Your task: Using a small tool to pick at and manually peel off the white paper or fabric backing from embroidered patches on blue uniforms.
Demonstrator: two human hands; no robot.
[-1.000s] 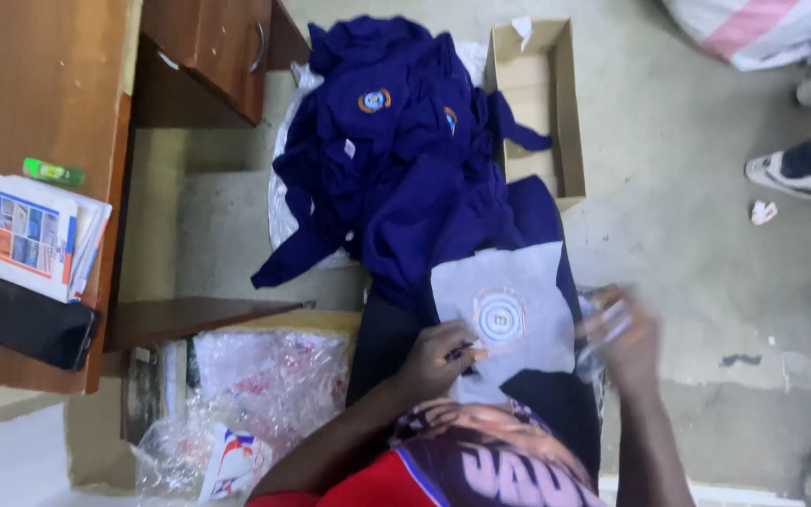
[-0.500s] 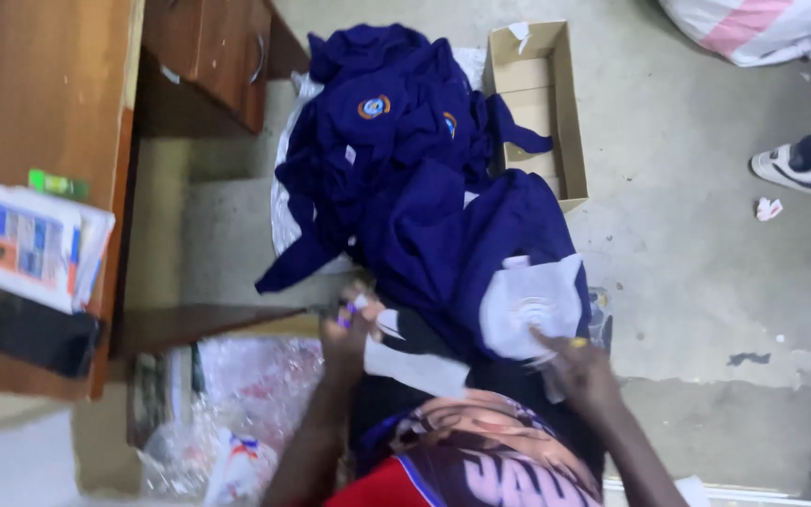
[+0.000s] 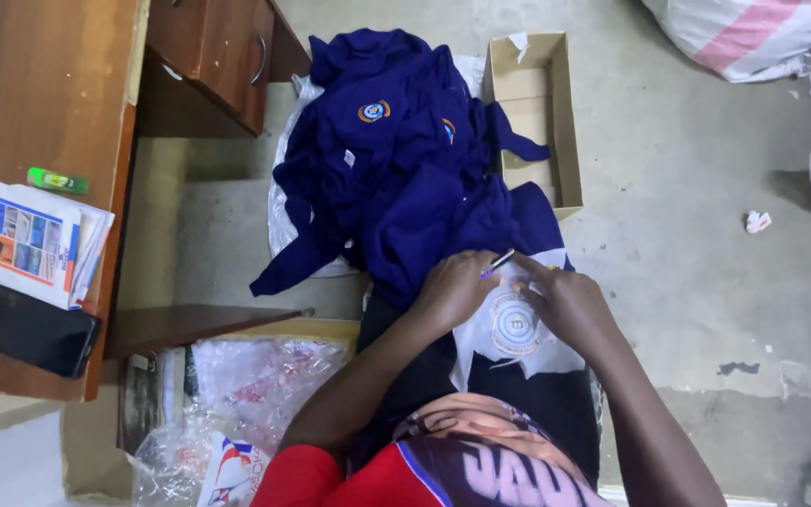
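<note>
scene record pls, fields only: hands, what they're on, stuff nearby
left hand: on the white backing sheet, fingers pinching a thin pen-like tool
right hand: pressed flat on the same sheet, beside its round emblem
garment: sheet lies on a navy garment on the lap
pile: navy garments heaped on the floor ahead
box: open cardboard box right of the pile
desk: wooden, booklet, dark phone

Open cardboard box (image 3: 532, 113) on floor, dark phone (image 3: 30, 330) on desk, clear plastic packaging (image 3: 237, 404)
</note>
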